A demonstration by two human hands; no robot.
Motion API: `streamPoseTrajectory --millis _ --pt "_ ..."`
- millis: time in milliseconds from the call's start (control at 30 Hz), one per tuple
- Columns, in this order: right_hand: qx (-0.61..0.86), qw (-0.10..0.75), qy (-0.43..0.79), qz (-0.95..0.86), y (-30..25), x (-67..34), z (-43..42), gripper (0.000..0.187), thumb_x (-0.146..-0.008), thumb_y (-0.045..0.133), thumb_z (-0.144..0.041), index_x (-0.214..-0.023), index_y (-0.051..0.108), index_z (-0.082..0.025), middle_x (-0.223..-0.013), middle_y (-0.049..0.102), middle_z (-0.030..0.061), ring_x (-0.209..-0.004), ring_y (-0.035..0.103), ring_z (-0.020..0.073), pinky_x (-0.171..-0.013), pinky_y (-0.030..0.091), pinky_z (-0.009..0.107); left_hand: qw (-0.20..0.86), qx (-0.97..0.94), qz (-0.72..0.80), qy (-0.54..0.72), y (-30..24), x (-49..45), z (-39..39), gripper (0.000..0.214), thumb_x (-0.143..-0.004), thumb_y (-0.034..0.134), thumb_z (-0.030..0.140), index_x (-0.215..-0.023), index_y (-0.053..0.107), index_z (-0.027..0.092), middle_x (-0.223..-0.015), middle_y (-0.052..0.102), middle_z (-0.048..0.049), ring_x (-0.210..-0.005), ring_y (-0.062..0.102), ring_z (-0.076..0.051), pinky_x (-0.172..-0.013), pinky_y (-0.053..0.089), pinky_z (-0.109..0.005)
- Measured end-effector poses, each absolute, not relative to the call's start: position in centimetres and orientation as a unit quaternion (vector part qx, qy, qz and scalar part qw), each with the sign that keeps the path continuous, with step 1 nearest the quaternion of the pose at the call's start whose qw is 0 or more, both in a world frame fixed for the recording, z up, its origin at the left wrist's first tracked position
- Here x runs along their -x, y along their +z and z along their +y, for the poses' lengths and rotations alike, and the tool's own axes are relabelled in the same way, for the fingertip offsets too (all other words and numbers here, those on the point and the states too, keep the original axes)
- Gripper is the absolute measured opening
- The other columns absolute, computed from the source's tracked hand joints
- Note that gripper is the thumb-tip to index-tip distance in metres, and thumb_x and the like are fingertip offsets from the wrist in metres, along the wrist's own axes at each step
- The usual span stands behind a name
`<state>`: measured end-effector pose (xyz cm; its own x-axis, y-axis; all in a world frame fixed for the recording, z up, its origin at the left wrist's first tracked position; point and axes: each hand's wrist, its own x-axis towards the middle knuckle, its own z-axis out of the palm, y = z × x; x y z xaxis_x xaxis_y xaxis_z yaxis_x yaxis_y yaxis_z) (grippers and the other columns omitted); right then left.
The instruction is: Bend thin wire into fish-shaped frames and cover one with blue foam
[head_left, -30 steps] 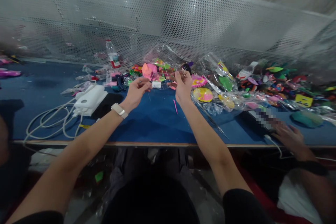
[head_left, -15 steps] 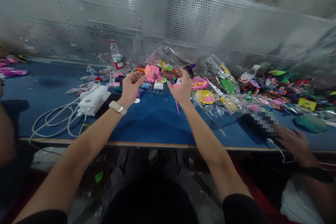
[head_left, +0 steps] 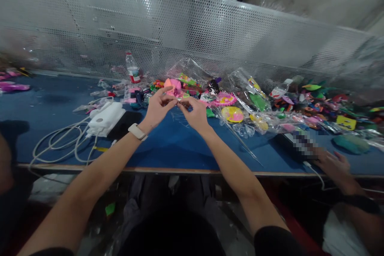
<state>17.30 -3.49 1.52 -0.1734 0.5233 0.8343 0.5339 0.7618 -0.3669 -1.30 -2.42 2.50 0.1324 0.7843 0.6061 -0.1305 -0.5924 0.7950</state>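
A perforated metal screen [head_left: 210, 36] backs a long blue tabletop [head_left: 168, 148]. Packed toys [head_left: 270, 104] in pink, green and yellow are heaped along the far edge, from centre to right. A white charger [head_left: 105, 118] lies at left, its cables [head_left: 57, 144] looped toward the near edge. A person's two bare arms reach to mid-tabletop, where the left hand [head_left: 156, 108], a watch [head_left: 137, 131] on its wrist, meets the right hand [head_left: 195, 115]. The fingers of both pinch the top of a thin clear bag [head_left: 179, 117], which hangs just above the blue surface, near the toys; the left hand's other fingers are spread upward. A co-worker's hand [head_left: 333, 164] rests at the near right edge. A bottle [head_left: 132, 70] stands far left of the pile.
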Motion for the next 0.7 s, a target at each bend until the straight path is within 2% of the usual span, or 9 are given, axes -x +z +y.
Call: streamPoseTrajectory --millis 200,367,467,567,700 --pt "0.311 0.572 -0.022 -0.758 1.1 -17.2 -3.4 0.036 -0.110 0.062 -0.056 -0.099 0.076 -0.024 -0.094 0.078 0.0051 -0.075 0.072 0.0200 -0.074 0.060 0.034 0.465 -0.595 0.234 0.613 2.1 1.1 -1.9 0.056 -0.080 0.092 0.032 -0.130 0.072 0.019 -0.092 0.080 -0.0043 -0.087 0.075 -0.016 -0.088 0.061 -0.032" --pt "0.307 0.578 -0.011 -0.756 1.0 -17.1 -3.6 0.031 -0.109 0.066 -0.049 -0.098 0.078 -0.023 -0.092 0.078 0.0054 -0.076 0.071 0.0197 -0.074 0.060 0.035 0.447 -0.598 0.241 0.620 2.3 0.9 -2.3 0.038 -0.079 0.092 0.030 -0.112 0.077 0.018 -0.090 0.079 -0.0043 -0.085 0.075 -0.016 -0.086 0.061 -0.031" --pt "0.312 0.576 -0.008 -0.756 1.0 -17.2 -3.6 0.028 -0.108 0.068 -0.047 -0.098 0.079 -0.024 -0.090 0.078 0.0052 -0.076 0.070 0.0201 -0.074 0.060 0.035 0.446 -0.606 0.240 0.614 2.5 1.0 -2.3 0.035 -0.081 0.091 0.032 -0.111 0.077 0.019 -0.090 0.079 -0.0046 -0.087 0.075 -0.018 -0.086 0.061 -0.033" --pt "0.298 0.545 -0.022 -0.783 1.0 -17.9 -3.4 0.027 -0.109 0.067 -0.047 -0.099 0.081 -0.026 -0.092 0.080 0.0052 -0.079 0.073 0.0212 -0.077 0.059 0.037 0.496 -0.613 0.229 0.570 2.5 1.5 -1.8 0.035 -0.078 0.094 0.033 -0.107 0.078 0.020 -0.088 0.079 -0.0051 -0.083 0.075 -0.018 -0.081 0.062 -0.034" --pt "0.296 0.458 -0.064 -0.836 1.2 -19.0 -3.1 0.026 -0.110 0.066 -0.046 -0.101 0.084 -0.030 -0.100 0.084 0.0048 -0.091 0.078 0.0238 -0.083 0.059 0.039 0.555 -0.631 0.213 0.499 2.6 2.1 -1.2 0.029 -0.077 0.094 0.034 -0.096 0.078 0.019 -0.083 0.076 -0.0065 -0.078 0.074 -0.020 -0.077 0.063 -0.038"
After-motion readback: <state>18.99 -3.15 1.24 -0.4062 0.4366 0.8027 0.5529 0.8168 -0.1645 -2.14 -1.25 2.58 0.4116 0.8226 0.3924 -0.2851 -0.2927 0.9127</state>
